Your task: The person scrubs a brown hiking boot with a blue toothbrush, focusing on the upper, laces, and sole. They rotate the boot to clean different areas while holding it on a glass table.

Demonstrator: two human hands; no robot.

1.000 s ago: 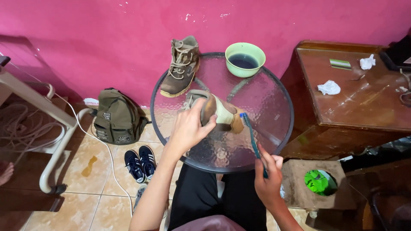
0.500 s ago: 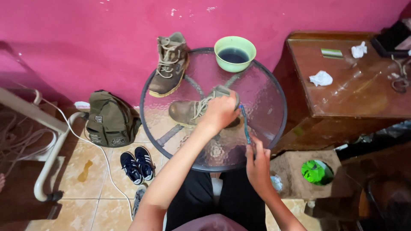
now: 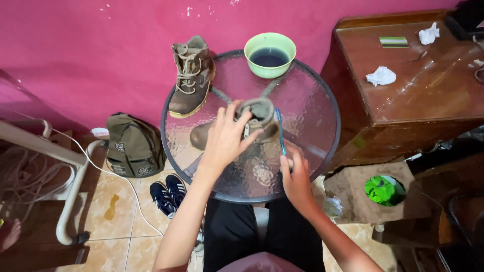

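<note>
At the lower left of the frame an olive backpack [image 3: 134, 146] with small pale patch labels sits on the tiled floor, a pair of dark sneakers [image 3: 169, 194] just right of it. On the round glass table [image 3: 312, 151] in the middle, a second brown boot [image 3: 190, 75] stands upright at the upper left and a green bowl [image 3: 270, 54] of dark liquid at the top. The left hand [image 3: 225, 138], fingers spread, rests over the brown boot [image 3: 259, 118] at the table's centre, holding it loosely. This boot lies with its long axis left to right, toe to the left. The right hand [image 3: 296, 179] is closed around a blue toothbrush [image 3: 280, 132], which points up the frame, its tip beside the boot's collar. On the wooden cabinet [image 3: 403, 116] at the upper right lie a small striped green packet [image 3: 394, 42] and crumpled white tissues [image 3: 381, 76].
</note>
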